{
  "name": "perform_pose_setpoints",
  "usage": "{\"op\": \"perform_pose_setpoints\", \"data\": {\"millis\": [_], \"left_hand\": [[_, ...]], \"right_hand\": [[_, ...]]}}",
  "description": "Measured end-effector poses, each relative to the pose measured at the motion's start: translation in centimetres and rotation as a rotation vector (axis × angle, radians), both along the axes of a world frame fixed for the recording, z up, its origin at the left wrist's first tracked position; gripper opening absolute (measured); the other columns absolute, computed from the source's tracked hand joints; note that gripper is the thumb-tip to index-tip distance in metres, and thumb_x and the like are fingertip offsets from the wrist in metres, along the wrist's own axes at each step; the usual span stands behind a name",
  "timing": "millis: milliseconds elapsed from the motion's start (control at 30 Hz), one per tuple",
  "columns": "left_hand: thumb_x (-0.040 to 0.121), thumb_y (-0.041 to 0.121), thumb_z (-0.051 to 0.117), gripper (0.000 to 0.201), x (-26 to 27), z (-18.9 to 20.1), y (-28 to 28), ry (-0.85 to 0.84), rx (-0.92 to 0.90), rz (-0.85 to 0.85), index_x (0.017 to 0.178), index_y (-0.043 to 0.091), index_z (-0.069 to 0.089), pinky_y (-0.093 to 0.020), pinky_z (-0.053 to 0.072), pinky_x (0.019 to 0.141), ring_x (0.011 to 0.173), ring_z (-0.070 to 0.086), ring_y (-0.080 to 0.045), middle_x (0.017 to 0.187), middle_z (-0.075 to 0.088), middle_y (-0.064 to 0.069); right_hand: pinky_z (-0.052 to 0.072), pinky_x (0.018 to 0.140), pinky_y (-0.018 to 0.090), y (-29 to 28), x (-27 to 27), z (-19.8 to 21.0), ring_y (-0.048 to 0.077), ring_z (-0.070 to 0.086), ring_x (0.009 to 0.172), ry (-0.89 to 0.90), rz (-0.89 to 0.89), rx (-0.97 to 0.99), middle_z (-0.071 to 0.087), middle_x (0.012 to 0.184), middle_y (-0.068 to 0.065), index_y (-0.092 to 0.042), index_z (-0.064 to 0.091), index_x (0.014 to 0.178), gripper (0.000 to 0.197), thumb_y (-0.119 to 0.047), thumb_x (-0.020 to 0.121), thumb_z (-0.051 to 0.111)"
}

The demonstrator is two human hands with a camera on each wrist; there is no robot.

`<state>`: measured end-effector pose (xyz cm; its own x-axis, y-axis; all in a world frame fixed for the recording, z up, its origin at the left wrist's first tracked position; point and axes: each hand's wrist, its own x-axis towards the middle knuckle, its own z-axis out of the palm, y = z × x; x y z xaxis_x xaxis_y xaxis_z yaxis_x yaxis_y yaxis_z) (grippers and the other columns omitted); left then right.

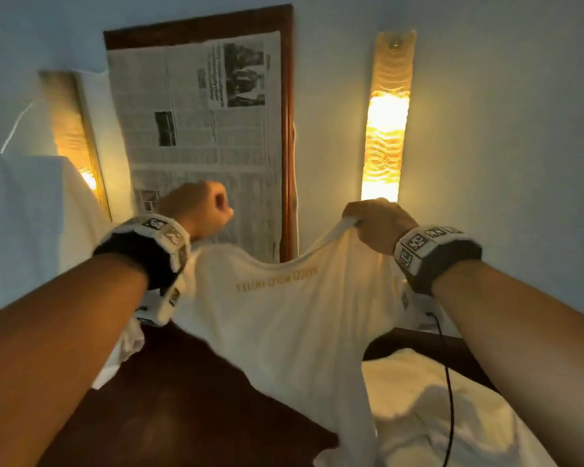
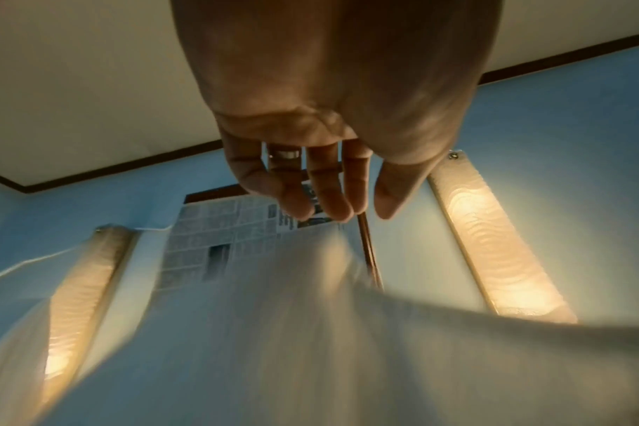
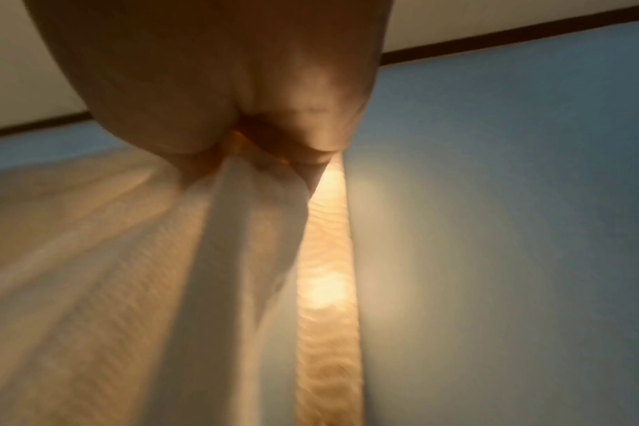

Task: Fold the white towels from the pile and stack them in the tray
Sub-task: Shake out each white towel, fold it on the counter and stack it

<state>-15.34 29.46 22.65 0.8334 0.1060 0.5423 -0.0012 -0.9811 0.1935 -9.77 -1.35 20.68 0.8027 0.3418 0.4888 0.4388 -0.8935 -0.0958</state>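
- So, biggest thing first: the wall (image 1: 503, 129) is pale blue and fills most of the head view, with a dark trim line where it meets the ceiling in both wrist views.
- Next, a newspaper (image 1: 199, 136) hangs flat against a dark wooden frame (image 1: 288, 129) in the middle of that wall.
- Two tall lamps glow on either side of it, the left lamp (image 1: 71, 136) partly hidden behind white fabric, the right lamp (image 1: 386, 129) in full view and much brighter.
- Down low there's a dark wooden table (image 1: 182, 399), and a rumpled white pile (image 1: 435, 409) sits on its right part with a black cable (image 1: 449, 382) trailing over it.
- The towel (image 1: 284, 315) is held up in the air above the table, between the two arms, sagging in the middle; it has some gold lettering I can't read.
- Right hand (image 1: 378, 224) has its fingers curled tight round the towel's top right corner, bunching the cloth; the right wrist view shows the fabric fanning down out of the fist.
- Left hand (image 1: 196, 207) looks like a loose fist from the head view, but the left wrist view shows the fingers (image 2: 300, 184) hanging loosely curled with nothing in them, and the towel edge sits lower, near the wrist, not in the grip.
- Both wrists wear bands with black-and-white markers.
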Motion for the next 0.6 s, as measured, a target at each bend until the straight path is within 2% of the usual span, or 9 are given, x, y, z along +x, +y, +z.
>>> {"op": "perform_pose_setpoints", "data": {"millis": [67, 133, 200, 267, 300, 400, 433, 500, 600], "left_hand": [[0.088, 0.04, 0.073, 0.018, 0.4, -1.4, -1.2, 0.122, -0.099, -0.226, 0.09, 0.026, 0.061, -0.034, 0.047, 0.071, 0.08, 0.064, -0.021, 0.083, 0.064, 0.002], [0.085, 0.05, 0.074, 0.035, 0.6, -3.1, -3.4, 0.294, -0.192, -0.418, 0.104, 0.024, 0.061, -0.032, 0.048, 0.071, 0.084, 0.064, -0.015, 0.093, 0.066, 0.003], [0.086, 0.05, 0.073, 0.037, 1.6, -5.0, -5.4, 0.332, -0.188, -0.511, 0.105, 0.02, 0.061, -0.031, 0.049, 0.074, 0.086, 0.064, -0.018, 0.096, 0.067, 0.0], [0.095, 0.037, 0.066, 0.019, 2.8, -6.2, -6.2, 0.244, -0.187, -0.539, 0.099, 0.019, 0.061, -0.032, 0.049, 0.075, 0.085, 0.065, -0.02, 0.095, 0.066, -0.003], [0.098, 0.03, 0.06, 0.013, 3.4, -6.4, -6.3, 0.208, -0.219, -0.537, 0.096, 0.018, 0.062, -0.033, 0.05, 0.076, 0.085, 0.066, -0.022, 0.094, 0.067, -0.005], [0.101, 0.018, 0.054, 0.017, 4.2, -5.1, -5.8, 0.124, -0.31, -0.527, 0.096, 0.009, 0.067, -0.04, 0.058, 0.071, 0.078, 0.067, -0.03, 0.088, 0.068, -0.014], [0.101, 0.017, 0.053, 0.018, 4.4, -4.4, -5.5, 0.089, -0.321, -0.522, 0.097, 0.008, 0.068, -0.039, 0.056, 0.067, 0.075, 0.066, -0.03, 0.086, 0.068, -0.014], [0.102, 0.019, 0.051, 0.019, 4.5, -2.9, -5.0, 0.037, -0.314, -0.492, 0.097, 0.009, 0.067, -0.029, 0.044, 0.058, 0.067, 0.058, -0.023, 0.079, 0.064, -0.009], [0.104, 0.021, 0.048, 0.018, 4.4, -1.4, -4.8, 0.006, -0.256, -0.451, 0.096, 0.012, 0.062, -0.025, 0.036, 0.056, 0.066, 0.054, -0.016, 0.077, 0.059, -0.003]], "right_hand": [[0.042, 0.083, 0.026, 3.8, -1.1, 1.0, 0.014, 0.053, 0.093, -0.012, 0.073, -0.052, 0.058, 0.102, -0.006, -0.028, 0.067, 0.115, 0.03, -0.013, 0.094, 0.052], [0.043, 0.08, 0.024, 6.8, -2.1, 1.5, 0.012, 0.057, 0.092, -0.042, 0.126, -0.119, 0.061, 0.096, -0.009, -0.027, 0.068, 0.109, 0.026, -0.012, 0.094, 0.054], [0.049, 0.082, 0.026, 8.4, -2.7, 1.7, 0.014, 0.062, 0.092, -0.062, 0.136, -0.115, 0.065, 0.094, -0.01, -0.027, 0.07, 0.106, 0.025, -0.011, 0.093, 0.057], [0.053, 0.085, 0.029, 8.4, -2.8, 2.0, 0.015, 0.063, 0.093, -0.093, 0.117, -0.121, 0.069, 0.098, -0.007, -0.025, 0.072, 0.106, 0.024, -0.011, 0.091, 0.058], [0.051, 0.083, 0.028, 8.0, -2.7, 2.1, 0.015, 0.062, 0.092, -0.098, 0.093, -0.138, 0.069, 0.097, -0.007, -0.025, 0.072, 0.106, 0.022, -0.013, 0.092, 0.059], [0.042, 0.071, 0.027, 5.3, -2.1, 2.4, 0.015, 0.055, 0.086, -0.069, -0.02, -0.182, 0.059, 0.089, -0.009, -0.03, 0.069, 0.104, 0.014, -0.03, 0.096, 0.058], [0.042, 0.072, 0.029, 4.2, -1.7, 2.4, 0.016, 0.055, 0.087, -0.033, -0.055, -0.19, 0.059, 0.09, -0.007, -0.03, 0.069, 0.102, 0.015, -0.035, 0.096, 0.057], [0.046, 0.076, 0.033, 2.0, -0.5, 2.6, 0.019, 0.056, 0.088, 0.053, -0.124, -0.201, 0.062, 0.092, -0.002, -0.025, 0.066, 0.094, 0.019, -0.04, 0.095, 0.055], [0.045, 0.072, 0.032, -0.9, 1.3, 2.7, 0.02, 0.055, 0.081, 0.166, -0.187, -0.159, 0.057, 0.078, -0.003, -0.023, 0.056, 0.074, 0.027, -0.04, 0.095, 0.055]]}}
